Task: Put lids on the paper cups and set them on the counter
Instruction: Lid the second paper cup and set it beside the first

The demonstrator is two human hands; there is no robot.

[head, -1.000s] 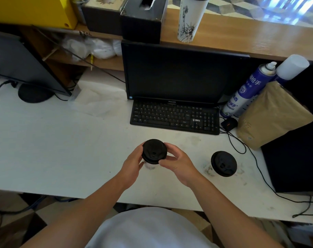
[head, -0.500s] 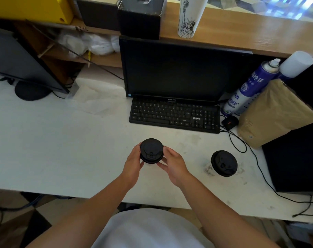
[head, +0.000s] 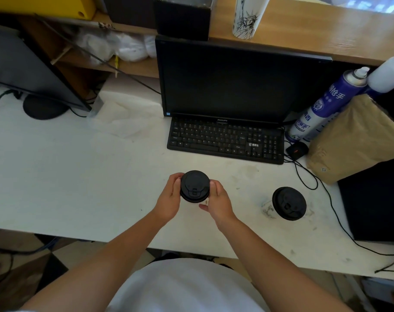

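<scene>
A paper cup with a black lid (head: 195, 186) on top is held above the white counter (head: 79, 181), in front of the keyboard. My left hand (head: 169, 200) grips its left side and my right hand (head: 217, 200) grips its right side; the cup body is almost wholly hidden beneath the lid and my fingers. A second paper cup (head: 268, 207), white with a dark print, stands on the counter to the right with its own black lid (head: 289, 203) on it.
A black keyboard (head: 225, 140) and monitor (head: 236, 79) sit behind my hands. At the right are a blue spray can (head: 326, 104), a brown paper bag (head: 353, 140), a black box (head: 376, 199) and trailing cables (head: 340, 224). A second monitor (head: 23, 70) stands far left.
My hands and the lidded cup have shifted slightly away from me, with my fingers drawn in closer around the lid's rim. The cup on the right has not moved.
</scene>
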